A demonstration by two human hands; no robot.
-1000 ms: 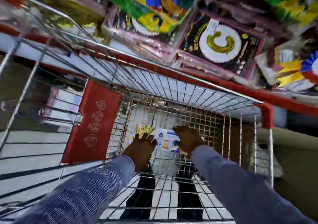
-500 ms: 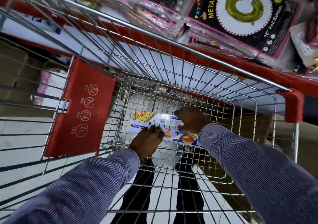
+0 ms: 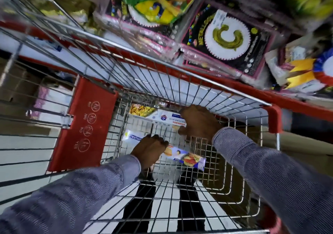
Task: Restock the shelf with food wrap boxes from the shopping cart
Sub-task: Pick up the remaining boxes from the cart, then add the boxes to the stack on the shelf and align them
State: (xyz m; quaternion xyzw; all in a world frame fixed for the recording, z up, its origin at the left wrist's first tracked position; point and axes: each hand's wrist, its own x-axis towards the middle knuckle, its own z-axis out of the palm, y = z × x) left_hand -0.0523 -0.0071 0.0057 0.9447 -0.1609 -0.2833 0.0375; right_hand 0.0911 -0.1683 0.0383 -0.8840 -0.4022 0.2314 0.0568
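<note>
Down at the bottom of the shopping cart (image 3: pixel 180 82), both of the person's hands are on food wrap boxes. That is the only view, from the head, looking straight down through the wire basket.

Nearer the person, the left hand (image 3: pixel 148 151) is closed over the middle of one box (image 3: pixel 187 159), which runs slantwise across the cart floor: its white printed end pokes out on the side of the red flap (image 3: pixel 84 125), its picture end points away from it, toward the cart's red corner guard (image 3: pixel 274 118).

Farther in, close to the cart's far wall, the right hand (image 3: pixel 199 122) curls around one end of a second box (image 3: pixel 155 115), which lies roughly crosswise and stretches off toward the red flap. Each hand is already on its own box, so neither has to reach.

Lifting looks like the next move, I'd say, and both long boxes must clear the wire sides on the way up. Packed party goods (image 3: pixel 227 37) hang just beyond the cart.
</note>
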